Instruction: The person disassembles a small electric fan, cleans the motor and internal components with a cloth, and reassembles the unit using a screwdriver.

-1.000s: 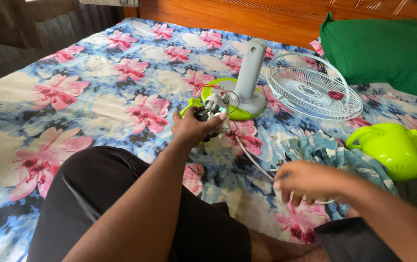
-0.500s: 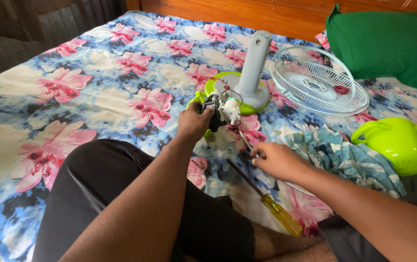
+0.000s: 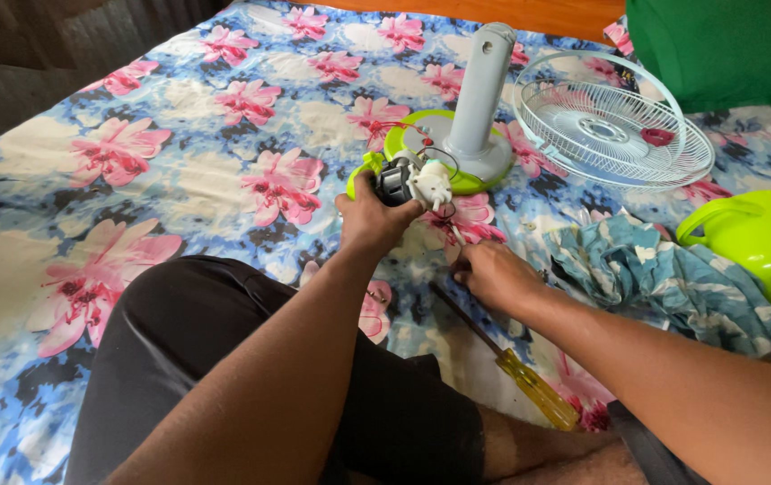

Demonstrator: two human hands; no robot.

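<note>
Floral bedsheet (image 3: 179, 135) under everything. My left hand (image 3: 369, 218) is clamped around the small grey-and-white fan motor (image 3: 412, 182), held just before the green-and-grey fan base (image 3: 457, 148). My right hand (image 3: 493, 274) pinches a thin wire; the yellow-handled screwdriver (image 3: 515, 373) lies beneath it.

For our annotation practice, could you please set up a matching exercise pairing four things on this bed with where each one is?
Things:
1. fan motor
2. screwdriver
3. fan grille
4. fan base

Places:
A. flat on the sheet beside the green pillow
B. gripped in the left hand
C. upright with its grey column, behind the motor
D. on the sheet beside the right hand, yellow handle toward the person

Pairs: 1-B, 2-D, 3-A, 4-C
</note>
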